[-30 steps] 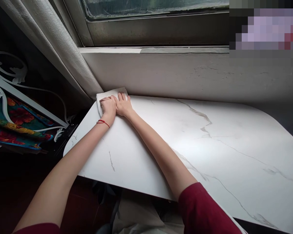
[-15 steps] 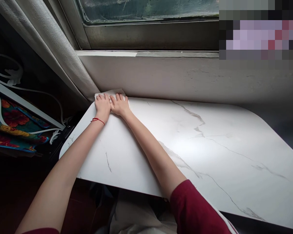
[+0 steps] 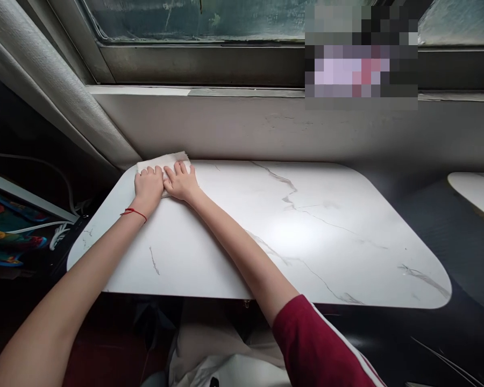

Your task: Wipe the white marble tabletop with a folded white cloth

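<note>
A pale cloth (image 3: 170,159) lies at the far left corner of a white marble-patterned tabletop (image 3: 234,258). Its back edge rises against the wall. My left hand (image 3: 149,185), with a red string round the wrist, rests palm down on the cloth's left part, fingers slightly bent. Beside it, my right hand (image 3: 181,181) presses flat on the cloth with its fingers spread. The thumb sides of the two hands touch or nearly touch. Much of the cloth is hidden beneath them.
Behind the tabletop are a wall (image 3: 226,126) and a window frame (image 3: 205,65). A light curtain (image 3: 64,91) hangs at left, above white cables (image 3: 60,232) and colourful floral fabric (image 3: 12,236). Another white surface (image 3: 482,185) appears at far right. One upper area is pixelated.
The view has swung right, bringing the tabletop's right end into sight. Both hands have drawn slightly back from the wall, and more cloth shows beyond the fingertips.
</note>
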